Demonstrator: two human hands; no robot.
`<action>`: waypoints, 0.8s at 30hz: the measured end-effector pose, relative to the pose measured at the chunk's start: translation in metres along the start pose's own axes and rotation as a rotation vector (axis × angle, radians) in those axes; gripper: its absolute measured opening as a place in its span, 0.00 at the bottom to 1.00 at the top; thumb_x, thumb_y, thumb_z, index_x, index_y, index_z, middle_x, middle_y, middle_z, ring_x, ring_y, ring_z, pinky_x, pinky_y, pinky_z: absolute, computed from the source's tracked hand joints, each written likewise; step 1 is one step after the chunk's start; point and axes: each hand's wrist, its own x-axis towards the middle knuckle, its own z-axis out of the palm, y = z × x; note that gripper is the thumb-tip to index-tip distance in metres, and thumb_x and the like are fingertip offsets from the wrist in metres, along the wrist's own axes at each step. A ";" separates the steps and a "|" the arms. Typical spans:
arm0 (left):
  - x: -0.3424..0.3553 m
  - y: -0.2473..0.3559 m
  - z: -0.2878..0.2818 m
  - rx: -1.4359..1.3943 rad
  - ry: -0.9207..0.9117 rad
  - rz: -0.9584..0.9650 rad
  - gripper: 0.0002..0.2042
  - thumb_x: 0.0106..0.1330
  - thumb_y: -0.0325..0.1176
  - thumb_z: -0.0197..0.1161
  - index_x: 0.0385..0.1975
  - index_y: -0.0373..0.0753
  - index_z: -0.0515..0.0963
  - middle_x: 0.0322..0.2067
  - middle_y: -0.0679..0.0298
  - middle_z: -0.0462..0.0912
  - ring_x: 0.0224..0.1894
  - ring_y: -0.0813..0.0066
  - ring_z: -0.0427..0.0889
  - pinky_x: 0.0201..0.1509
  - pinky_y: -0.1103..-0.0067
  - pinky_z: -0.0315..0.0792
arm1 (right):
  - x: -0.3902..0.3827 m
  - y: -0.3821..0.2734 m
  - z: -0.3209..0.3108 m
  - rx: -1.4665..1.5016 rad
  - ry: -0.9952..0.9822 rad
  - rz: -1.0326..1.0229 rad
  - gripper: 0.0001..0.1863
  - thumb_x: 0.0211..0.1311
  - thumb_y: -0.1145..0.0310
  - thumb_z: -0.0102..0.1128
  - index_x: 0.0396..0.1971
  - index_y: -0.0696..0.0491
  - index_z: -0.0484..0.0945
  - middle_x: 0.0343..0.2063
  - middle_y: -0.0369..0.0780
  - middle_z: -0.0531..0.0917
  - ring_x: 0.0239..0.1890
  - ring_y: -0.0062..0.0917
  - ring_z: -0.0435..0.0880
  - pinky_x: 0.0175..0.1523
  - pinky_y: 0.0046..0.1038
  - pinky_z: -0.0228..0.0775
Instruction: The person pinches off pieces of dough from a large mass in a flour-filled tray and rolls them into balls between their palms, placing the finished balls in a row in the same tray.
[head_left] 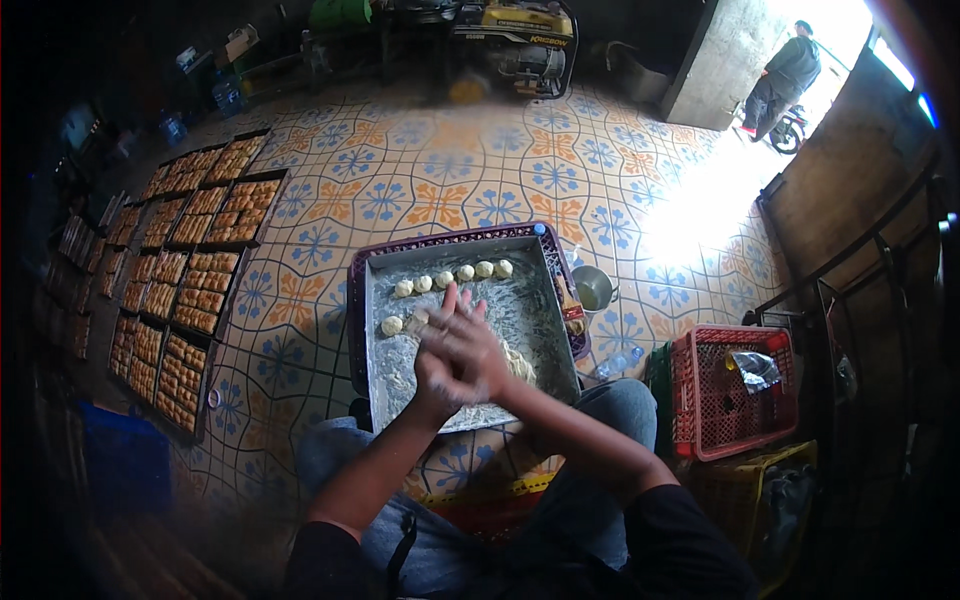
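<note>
My left hand (pixel 434 378) and my right hand (pixel 480 352) are pressed palm to palm above a square metal tray (pixel 528 310), the right one lying across the left. Several fingers stretch toward the far side, slightly blurred. Anything between the palms is hidden. Flour coats the tray floor. Along its far part runs a row of small round dough balls (pixel 465 272). Another dough ball (pixel 392 326) starts a nearer row at the left, partly covered by my hands. A larger lump of dough (pixel 520 364) shows beside my right wrist.
Beneath the tray is a purple plastic crate (pixel 450 237). A brush (pixel 570 312) and a metal pot (pixel 595 287) lie to its right, near a red crate (pixel 690 400). Trays of browned buns (pixel 208 290) cover the left floor. A generator (pixel 515 50) stands far back; a person (pixel 790 75) is at the doorway.
</note>
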 end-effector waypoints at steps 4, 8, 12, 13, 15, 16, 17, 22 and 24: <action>-0.015 0.000 0.026 0.219 0.063 -0.261 0.33 0.82 0.49 0.40 0.79 0.41 0.41 0.78 0.57 0.47 0.79 0.63 0.47 0.79 0.70 0.45 | 0.007 0.029 -0.010 0.997 0.299 0.677 0.36 0.69 0.42 0.43 0.67 0.52 0.71 0.66 0.48 0.73 0.71 0.46 0.68 0.75 0.45 0.53; 0.014 0.023 0.030 1.438 -0.295 0.171 0.28 0.79 0.44 0.45 0.74 0.37 0.59 0.76 0.49 0.54 0.80 0.54 0.46 0.80 0.66 0.36 | -0.007 0.023 -0.001 2.014 0.348 0.726 0.44 0.69 0.35 0.35 0.75 0.51 0.57 0.73 0.44 0.63 0.75 0.41 0.60 0.78 0.47 0.50; 0.029 0.026 0.016 1.263 -0.293 0.369 0.18 0.73 0.45 0.52 0.54 0.40 0.77 0.70 0.53 0.66 0.76 0.56 0.59 0.78 0.60 0.48 | 0.010 0.008 -0.001 1.961 0.371 1.093 0.45 0.71 0.31 0.32 0.74 0.52 0.58 0.71 0.48 0.66 0.73 0.45 0.62 0.76 0.45 0.53; 0.029 0.022 0.018 1.191 -0.355 0.242 0.21 0.74 0.43 0.52 0.59 0.37 0.73 0.72 0.52 0.63 0.77 0.55 0.57 0.79 0.62 0.43 | 0.001 0.019 -0.002 1.957 0.387 1.081 0.45 0.71 0.31 0.32 0.74 0.52 0.58 0.71 0.48 0.66 0.73 0.45 0.62 0.76 0.45 0.53; 0.030 0.014 0.020 1.046 -0.469 -0.015 0.27 0.75 0.39 0.52 0.70 0.31 0.64 0.75 0.50 0.56 0.78 0.53 0.53 0.81 0.65 0.33 | -0.026 0.051 0.004 2.180 0.074 0.593 0.49 0.69 0.26 0.30 0.75 0.52 0.55 0.70 0.47 0.66 0.73 0.39 0.63 0.76 0.41 0.53; 0.029 0.019 0.011 1.059 -0.458 -0.023 0.27 0.75 0.39 0.52 0.70 0.31 0.64 0.75 0.50 0.56 0.78 0.53 0.53 0.81 0.65 0.33 | -0.021 0.040 0.008 2.198 0.070 0.596 0.49 0.69 0.26 0.30 0.75 0.52 0.55 0.70 0.47 0.66 0.73 0.39 0.63 0.76 0.41 0.53; 0.031 0.023 0.001 1.146 -0.460 0.122 0.28 0.77 0.44 0.48 0.70 0.33 0.66 0.74 0.50 0.59 0.79 0.54 0.51 0.81 0.63 0.34 | -0.008 0.018 0.004 1.816 0.191 0.766 0.50 0.69 0.26 0.29 0.76 0.52 0.53 0.72 0.47 0.64 0.74 0.38 0.61 0.77 0.40 0.50; 0.051 0.041 0.018 1.005 -0.100 0.189 0.38 0.77 0.62 0.37 0.74 0.35 0.59 0.74 0.51 0.60 0.79 0.58 0.52 0.79 0.66 0.46 | 0.018 -0.040 -0.027 0.769 0.140 0.515 0.42 0.76 0.34 0.27 0.79 0.46 0.46 0.78 0.43 0.47 0.80 0.34 0.42 0.80 0.37 0.36; 0.033 0.020 0.034 0.924 -0.125 0.108 0.38 0.77 0.61 0.39 0.75 0.36 0.55 0.75 0.52 0.57 0.79 0.59 0.51 0.79 0.67 0.47 | 0.035 -0.037 -0.042 1.052 0.323 0.706 0.40 0.78 0.36 0.28 0.79 0.47 0.47 0.78 0.45 0.47 0.80 0.35 0.43 0.80 0.37 0.36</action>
